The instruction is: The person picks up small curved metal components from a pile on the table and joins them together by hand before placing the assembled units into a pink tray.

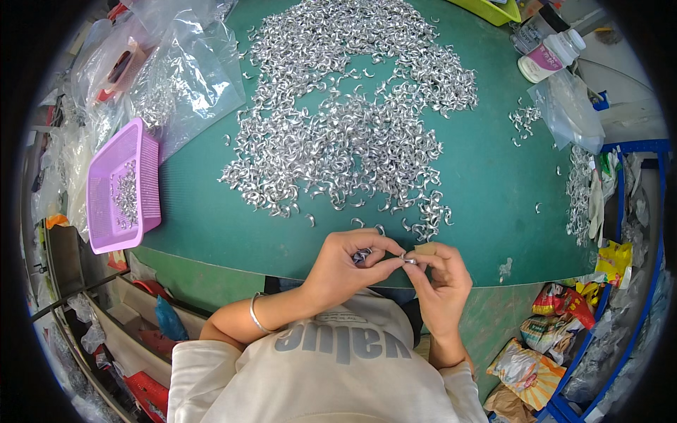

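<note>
My left hand (345, 264) and my right hand (443, 278) meet at the table's near edge, thumb and index fingertips pinched together. Between the fingertips is a small shiny silver metal piece (408, 261); its exact shape is too small to tell. Curled in my left palm are several more curved silver metal pieces (362, 256). A tan strip of tape (424, 248) wraps a finger of my right hand. Just beyond both hands spreads a large heap of small crescent-shaped silver pieces (338, 148), with a few strays close to my fingers.
On the green table (493, 190), a purple plastic basket (149, 187) at left holds some silver pieces. Clear plastic bags (201, 84) lie behind it. At far right stands a white bottle (543, 62), near a small pile of pieces (523, 120). Colourful packets (532, 374) fill the lower right.
</note>
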A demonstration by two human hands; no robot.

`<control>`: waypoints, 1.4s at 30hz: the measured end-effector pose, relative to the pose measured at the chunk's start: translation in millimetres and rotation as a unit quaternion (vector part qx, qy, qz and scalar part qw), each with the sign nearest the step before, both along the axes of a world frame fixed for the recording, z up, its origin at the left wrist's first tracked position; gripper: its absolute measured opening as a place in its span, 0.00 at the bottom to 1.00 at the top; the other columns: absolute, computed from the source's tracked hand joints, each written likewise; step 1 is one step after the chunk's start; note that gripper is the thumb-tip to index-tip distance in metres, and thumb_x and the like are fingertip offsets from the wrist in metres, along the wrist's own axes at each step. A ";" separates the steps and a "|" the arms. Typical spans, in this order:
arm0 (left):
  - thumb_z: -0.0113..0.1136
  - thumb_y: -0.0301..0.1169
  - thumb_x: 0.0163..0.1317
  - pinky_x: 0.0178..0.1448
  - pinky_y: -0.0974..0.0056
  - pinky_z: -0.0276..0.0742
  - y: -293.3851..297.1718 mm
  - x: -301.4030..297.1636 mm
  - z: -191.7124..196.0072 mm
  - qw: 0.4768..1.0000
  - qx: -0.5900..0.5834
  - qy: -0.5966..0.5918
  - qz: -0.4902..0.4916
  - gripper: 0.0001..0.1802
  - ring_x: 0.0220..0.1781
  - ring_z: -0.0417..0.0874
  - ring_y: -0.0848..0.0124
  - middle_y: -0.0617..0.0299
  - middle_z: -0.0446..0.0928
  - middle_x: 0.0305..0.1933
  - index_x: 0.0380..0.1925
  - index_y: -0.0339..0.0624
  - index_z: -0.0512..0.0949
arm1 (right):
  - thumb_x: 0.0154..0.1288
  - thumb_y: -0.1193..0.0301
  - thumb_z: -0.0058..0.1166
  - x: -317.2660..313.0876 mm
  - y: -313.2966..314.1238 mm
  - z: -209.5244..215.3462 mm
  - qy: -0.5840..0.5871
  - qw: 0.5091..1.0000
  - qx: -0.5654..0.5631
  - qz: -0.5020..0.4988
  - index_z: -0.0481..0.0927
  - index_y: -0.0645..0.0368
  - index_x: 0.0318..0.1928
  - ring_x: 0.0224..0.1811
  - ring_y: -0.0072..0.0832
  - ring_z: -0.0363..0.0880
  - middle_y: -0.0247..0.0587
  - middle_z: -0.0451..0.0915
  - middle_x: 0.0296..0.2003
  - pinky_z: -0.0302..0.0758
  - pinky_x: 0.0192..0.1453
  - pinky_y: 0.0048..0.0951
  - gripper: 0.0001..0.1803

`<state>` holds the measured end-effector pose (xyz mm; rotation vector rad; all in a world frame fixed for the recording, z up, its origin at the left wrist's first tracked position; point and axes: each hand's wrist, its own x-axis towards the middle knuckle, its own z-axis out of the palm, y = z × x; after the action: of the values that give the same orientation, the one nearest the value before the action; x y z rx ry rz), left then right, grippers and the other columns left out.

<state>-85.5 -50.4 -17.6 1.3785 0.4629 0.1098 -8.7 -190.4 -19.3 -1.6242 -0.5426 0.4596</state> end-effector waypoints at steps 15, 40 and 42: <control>0.58 0.27 0.56 0.19 0.77 0.47 7.4 -3.5 10.1 0.929 -0.351 0.101 -0.054 0.06 0.19 0.56 0.87 0.74 0.63 0.20 0.33 0.36 0.75 | 0.49 0.89 0.55 -1.1 -2.5 5.2 0.100 0.990 0.091 0.027 0.74 0.69 0.36 0.32 0.20 0.68 0.40 0.77 0.33 0.66 0.38 0.21 0.12; 0.55 0.31 0.61 0.22 0.78 0.53 5.3 -4.1 -3.8 0.940 -0.331 0.076 -0.025 0.13 0.21 0.60 0.84 0.68 0.69 0.25 0.42 0.34 0.75 | 0.56 0.82 0.51 8.7 6.4 -16.7 0.338 0.913 0.224 0.046 0.74 0.64 0.37 0.41 0.23 0.65 0.37 0.68 0.38 0.61 0.49 0.24 0.07; 0.57 0.30 0.59 0.22 0.78 0.53 5.7 -2.4 2.1 0.945 -0.313 0.090 -0.021 0.13 0.21 0.60 0.84 0.69 0.68 0.23 0.41 0.34 0.75 | 0.55 0.82 0.52 4.3 9.2 -16.8 0.313 0.925 0.209 0.046 0.74 0.64 0.35 0.40 0.22 0.64 0.36 0.68 0.37 0.62 0.48 0.24 0.06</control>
<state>-87.9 -44.7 -15.5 0.7720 0.5604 -0.1890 -4.5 -181.2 -36.2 -0.9683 -0.2071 0.8314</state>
